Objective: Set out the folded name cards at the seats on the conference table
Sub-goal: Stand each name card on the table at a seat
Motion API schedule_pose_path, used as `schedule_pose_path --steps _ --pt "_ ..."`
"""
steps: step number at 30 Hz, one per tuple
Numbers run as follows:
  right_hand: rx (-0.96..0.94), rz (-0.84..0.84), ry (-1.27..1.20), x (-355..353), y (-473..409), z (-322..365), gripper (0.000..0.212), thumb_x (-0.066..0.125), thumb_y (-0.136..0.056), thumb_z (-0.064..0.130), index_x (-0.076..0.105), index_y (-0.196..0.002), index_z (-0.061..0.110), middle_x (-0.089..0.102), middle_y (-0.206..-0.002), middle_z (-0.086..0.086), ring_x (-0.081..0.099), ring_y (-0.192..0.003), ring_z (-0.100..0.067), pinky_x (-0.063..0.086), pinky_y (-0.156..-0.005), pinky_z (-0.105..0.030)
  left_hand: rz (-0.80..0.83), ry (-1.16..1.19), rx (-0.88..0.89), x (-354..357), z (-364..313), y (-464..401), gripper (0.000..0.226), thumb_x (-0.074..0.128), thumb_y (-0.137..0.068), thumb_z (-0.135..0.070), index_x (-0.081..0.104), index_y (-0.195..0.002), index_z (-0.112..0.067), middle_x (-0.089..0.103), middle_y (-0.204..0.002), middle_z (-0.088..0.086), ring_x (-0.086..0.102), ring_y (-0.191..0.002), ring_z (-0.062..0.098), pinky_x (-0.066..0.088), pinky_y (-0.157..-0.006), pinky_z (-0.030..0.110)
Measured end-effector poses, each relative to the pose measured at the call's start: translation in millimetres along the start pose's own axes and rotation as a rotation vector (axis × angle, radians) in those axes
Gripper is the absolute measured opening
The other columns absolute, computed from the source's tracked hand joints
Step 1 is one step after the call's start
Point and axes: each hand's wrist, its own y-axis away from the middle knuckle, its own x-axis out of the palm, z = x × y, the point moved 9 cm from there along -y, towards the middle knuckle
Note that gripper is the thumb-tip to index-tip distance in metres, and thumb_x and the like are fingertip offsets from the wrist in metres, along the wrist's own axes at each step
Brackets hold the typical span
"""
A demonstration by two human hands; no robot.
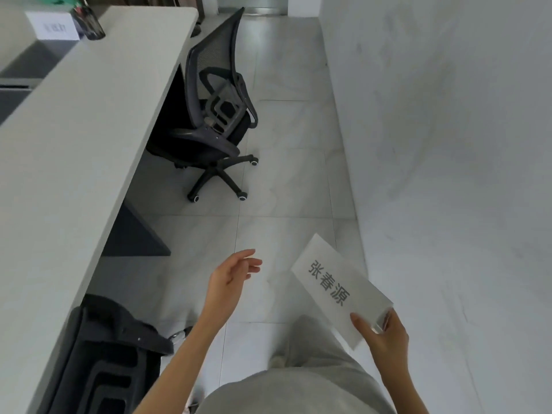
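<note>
My right hand (383, 334) grips a folded white name card (334, 286) by its near end, low at the right over the floor; dark printed characters face up. My left hand (230, 279) hangs free in mid-air to the left of the card, fingers apart, holding nothing. The long grey conference table (74, 130) runs along the left side. Another white name card (52, 25) stands at its far end beside a dark pen holder (91, 23).
A black mesh office chair (215, 115) is tucked at the table ahead, its wheeled base out on the tiled floor. A second black chair (110, 354) sits close at my lower left. A white wall (448, 144) bounds the aisle on the right.
</note>
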Motion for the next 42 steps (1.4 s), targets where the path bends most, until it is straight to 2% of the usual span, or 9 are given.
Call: schedule_pose_path --steps 6,10,16,22,28,31,37,40,42 --pt "-0.065 0.146 0.043 78 -158 68 0.059 0.072 -0.048 0.045 0.057 -0.097 0.016 0.064 -0.088 0.01 0.059 -0.085 -0.007 0.044 -0.065 -0.019 -0.129 0.011 -0.038 -8 -10 -134 0.035 0.038 -0.092 -0.004 0.059 -0.096 -0.031 0.07 -0.091 -0.004 0.066 -0.08 0.005 0.052 -0.074 0.017" --pt "-0.164 0.369 0.135 162 -260 142 0.04 0.08 -0.065 0.023 0.057 -0.097 0.015 0.066 -0.093 -0.003 0.062 -0.086 -0.018 0.049 -0.069 -0.024 -0.356 0.054 -0.146 -37 1 -180 0.036 0.037 -0.092 -0.002 0.06 -0.094 -0.031 0.073 -0.081 -0.01 0.066 -0.08 0.007 0.052 -0.073 0.018" --pt "-0.322 0.771 0.155 309 -329 264 0.034 0.079 -0.066 0.015 0.057 -0.086 0.033 0.066 -0.094 0.015 0.064 -0.082 0.008 0.053 -0.063 -0.013 -0.755 0.236 -0.276 -84 12 -195 0.031 0.038 -0.092 0.0 0.062 -0.093 -0.02 0.074 -0.077 -0.013 0.067 -0.071 0.006 0.052 -0.069 0.015" --pt "-0.373 0.98 0.156 439 -347 314 0.037 0.079 -0.066 0.015 0.06 -0.091 0.036 0.068 -0.099 0.014 0.065 -0.093 -0.003 0.055 -0.076 -0.026 -0.979 0.299 -0.327 -140 23 -228 0.031 0.038 -0.091 0.0 0.063 -0.092 -0.019 0.074 -0.075 -0.013 0.067 -0.07 0.005 0.052 -0.068 0.018" --pt "-0.335 1.004 0.138 521 -358 324 0.039 0.076 -0.067 0.004 0.059 -0.089 0.032 0.067 -0.096 0.011 0.065 -0.088 -0.001 0.054 -0.066 -0.016 -0.976 0.239 -0.285 -242 16 -298 0.032 0.04 -0.092 -0.004 0.063 -0.096 -0.025 0.072 -0.086 0.003 0.066 -0.079 0.011 0.052 -0.075 0.019" --pt "-0.291 0.997 0.115 555 -360 338 0.039 0.076 -0.067 0.001 0.059 -0.087 0.03 0.067 -0.094 0.008 0.064 -0.091 -0.013 0.051 -0.072 -0.027 -0.961 0.19 -0.233 -305 -2 -333 0.032 0.04 -0.092 -0.005 0.062 -0.098 -0.027 0.073 -0.088 0.001 0.066 -0.083 0.012 0.052 -0.08 0.022" --pt "-0.295 1.184 0.057 657 -333 398 0.041 0.073 -0.069 -0.004 0.061 -0.092 0.026 0.073 -0.087 0.009 0.067 -0.088 -0.009 0.054 -0.067 -0.017 -1.024 0.073 -0.21 -410 -27 -379 0.029 0.042 -0.091 -0.007 0.06 -0.102 -0.027 0.067 -0.097 -0.007 0.059 -0.086 -0.009 0.045 -0.076 0.005" --pt "-0.395 1.312 0.064 723 -308 437 0.037 0.078 -0.065 0.016 0.062 -0.095 0.03 0.071 -0.098 0.012 0.066 -0.095 -0.012 0.054 -0.08 -0.029 -1.088 0.002 -0.23 -454 -32 -390 0.028 0.044 -0.091 -0.006 0.058 -0.114 -0.011 0.064 -0.105 -0.003 0.054 -0.087 -0.021 0.038 -0.075 -0.003" --pt "-0.463 1.372 0.081 771 -292 464 0.038 0.077 -0.057 0.032 0.063 -0.092 0.035 0.071 -0.097 0.014 0.065 -0.095 -0.012 0.052 -0.083 -0.035 -1.172 -0.022 -0.247 -483 -34 -390 0.031 0.044 -0.09 -0.005 0.054 -0.12 -0.009 0.063 -0.109 0.0 0.056 -0.093 -0.011 0.038 -0.075 -0.004"
